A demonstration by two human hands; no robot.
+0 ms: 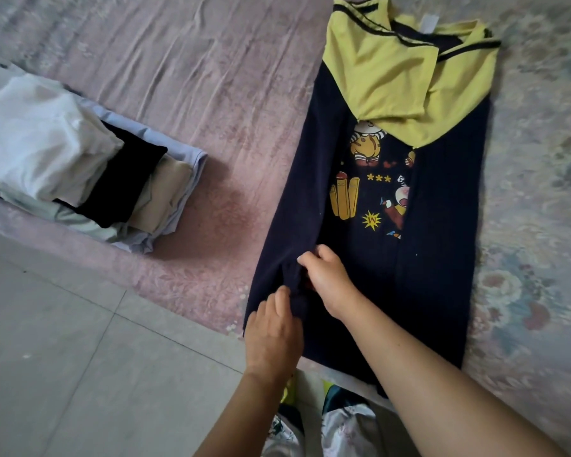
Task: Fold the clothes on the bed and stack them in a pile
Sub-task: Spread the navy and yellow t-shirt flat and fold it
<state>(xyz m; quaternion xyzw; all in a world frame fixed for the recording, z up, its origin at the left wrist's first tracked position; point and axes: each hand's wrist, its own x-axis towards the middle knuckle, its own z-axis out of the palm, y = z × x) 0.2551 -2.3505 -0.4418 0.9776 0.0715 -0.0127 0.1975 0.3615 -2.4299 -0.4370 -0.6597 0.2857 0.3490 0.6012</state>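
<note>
A navy T-shirt (439, 232) with yellow sleeves and a cartoon print lies lengthwise on the bed, both sides folded toward its middle. My left hand (272, 334) pinches the folded left flap near the hem. Just beyond it, my right hand (327, 278) grips the same flap's inner edge with curled fingers. A pile of folded clothes (76, 163) sits at the left, white and black pieces on top.
The pink bed sheet (192, 94) stretches between the pile and the shirt. A floral cover (538, 225) lies to the right. A grey tiled floor (63, 357) runs along the bed's near edge at lower left.
</note>
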